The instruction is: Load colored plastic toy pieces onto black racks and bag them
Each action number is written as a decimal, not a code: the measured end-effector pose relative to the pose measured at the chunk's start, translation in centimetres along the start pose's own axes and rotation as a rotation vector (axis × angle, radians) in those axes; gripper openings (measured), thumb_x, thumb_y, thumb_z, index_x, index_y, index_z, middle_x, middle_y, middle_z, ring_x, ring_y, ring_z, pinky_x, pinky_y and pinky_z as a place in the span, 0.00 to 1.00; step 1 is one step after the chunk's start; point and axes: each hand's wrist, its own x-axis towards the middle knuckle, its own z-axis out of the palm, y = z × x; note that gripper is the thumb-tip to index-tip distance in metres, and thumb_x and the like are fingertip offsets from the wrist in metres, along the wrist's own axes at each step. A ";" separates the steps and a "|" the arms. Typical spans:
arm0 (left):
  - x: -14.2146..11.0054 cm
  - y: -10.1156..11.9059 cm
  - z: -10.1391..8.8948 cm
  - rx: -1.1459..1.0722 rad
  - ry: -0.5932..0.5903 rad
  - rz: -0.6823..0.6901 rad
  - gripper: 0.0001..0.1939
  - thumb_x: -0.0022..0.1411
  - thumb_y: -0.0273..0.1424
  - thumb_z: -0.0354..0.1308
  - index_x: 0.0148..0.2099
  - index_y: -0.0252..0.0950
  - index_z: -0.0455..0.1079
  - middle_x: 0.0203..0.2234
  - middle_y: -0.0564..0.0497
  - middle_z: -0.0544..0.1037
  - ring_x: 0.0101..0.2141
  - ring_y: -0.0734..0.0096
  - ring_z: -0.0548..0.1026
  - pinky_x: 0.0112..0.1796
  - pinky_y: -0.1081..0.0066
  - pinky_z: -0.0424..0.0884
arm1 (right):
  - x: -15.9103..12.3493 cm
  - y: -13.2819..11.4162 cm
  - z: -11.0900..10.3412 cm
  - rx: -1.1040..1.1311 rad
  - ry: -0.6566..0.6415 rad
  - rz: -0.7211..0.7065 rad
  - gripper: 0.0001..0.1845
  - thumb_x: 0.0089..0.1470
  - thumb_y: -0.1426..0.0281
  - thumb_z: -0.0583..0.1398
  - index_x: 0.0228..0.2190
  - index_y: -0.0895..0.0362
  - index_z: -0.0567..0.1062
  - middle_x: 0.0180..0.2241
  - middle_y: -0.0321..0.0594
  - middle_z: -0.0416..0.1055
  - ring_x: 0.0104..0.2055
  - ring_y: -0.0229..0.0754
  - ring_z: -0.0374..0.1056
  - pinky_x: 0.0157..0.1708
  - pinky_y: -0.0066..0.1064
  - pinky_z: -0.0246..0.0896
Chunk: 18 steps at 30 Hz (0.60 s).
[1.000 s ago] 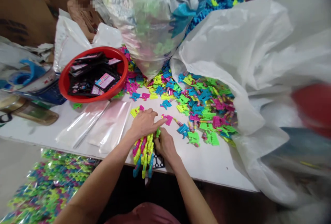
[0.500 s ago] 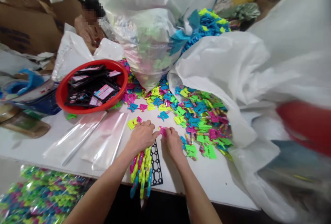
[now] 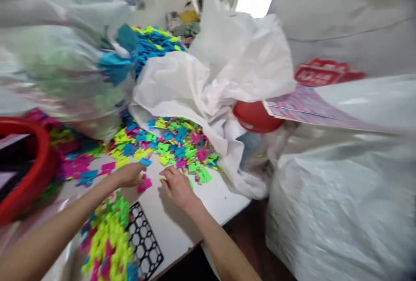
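My left hand [image 3: 130, 175] is closed above the white table, with a small pink plastic piece [image 3: 144, 184] at its fingertips. Just to its right, my right hand [image 3: 178, 188] has its fingers curled together in a pinch; what sits between them is too small and blurred to name. Below my left hand is a black frame with round holes [image 3: 144, 240]. Its left side is covered by a cluster of yellow, green, pink and blue plastic pieces [image 3: 112, 233]. A loose heap of similar coloured pieces [image 3: 182, 142] lies beyond both hands.
A red basin [image 3: 45, 172] with black items stands at the left edge. Large plastic bags [image 3: 74, 69] rise behind the heap, and a white sack [image 3: 182, 82] drapes over its right side. Past the table's right edge stands a big wrapped bag [image 3: 325, 211].
The view has swung to the right. My hands have moved apart; the pink piece, earlier at my right hand, is now at my left fingertips. More of the black frame shows.
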 end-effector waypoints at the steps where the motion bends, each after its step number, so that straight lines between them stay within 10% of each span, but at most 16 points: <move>1: 1.1 0.0 0.4 -0.001 -0.075 0.004 0.10 0.48 0.34 0.57 0.35 0.37 0.71 0.32 0.46 0.78 0.36 0.58 0.76 0.35 0.69 0.68 | -1.1 1.3 -1.8 -0.006 0.097 0.036 0.13 0.59 0.73 0.53 0.45 0.53 0.71 0.45 0.41 0.71 0.47 0.41 0.67 0.45 0.30 0.62; 5: 3.2 0.8 1.5 -0.020 -0.160 -0.052 0.07 0.39 0.32 0.58 0.23 0.38 0.63 0.18 0.51 0.71 0.28 0.58 0.73 0.29 0.69 0.64 | -6.2 8.7 -10.6 -0.275 0.414 0.495 0.14 0.59 0.74 0.49 0.42 0.57 0.73 0.41 0.46 0.72 0.43 0.44 0.69 0.44 0.33 0.63; 8: 3.1 1.9 1.0 -0.179 -0.162 -0.123 0.11 0.32 0.27 0.59 0.17 0.38 0.56 0.10 0.56 0.60 0.25 0.59 0.70 0.28 0.68 0.62 | -7.7 14.0 -15.3 -0.572 0.310 0.790 0.16 0.55 0.77 0.52 0.44 0.63 0.73 0.43 0.54 0.71 0.43 0.50 0.70 0.42 0.36 0.63; 14: 1.1 2.3 -1.5 -0.524 -0.181 -0.252 0.07 0.42 0.28 0.60 0.19 0.35 0.64 0.13 0.55 0.67 0.23 0.69 0.70 0.29 0.71 0.67 | -6.1 19.5 -16.5 -0.761 0.066 0.902 0.18 0.56 0.79 0.48 0.35 0.60 0.77 0.32 0.63 0.72 0.39 0.54 0.74 0.33 0.39 0.62; 18: -1.7 2.9 -2.8 -0.832 -0.043 -0.246 0.07 0.58 0.33 0.53 0.33 0.33 0.66 0.28 0.51 0.75 0.29 0.76 0.74 0.33 0.75 0.72 | -6.4 21.7 -16.2 -0.791 0.122 0.681 0.18 0.56 0.74 0.49 0.23 0.51 0.74 0.25 0.57 0.71 0.32 0.57 0.73 0.30 0.46 0.60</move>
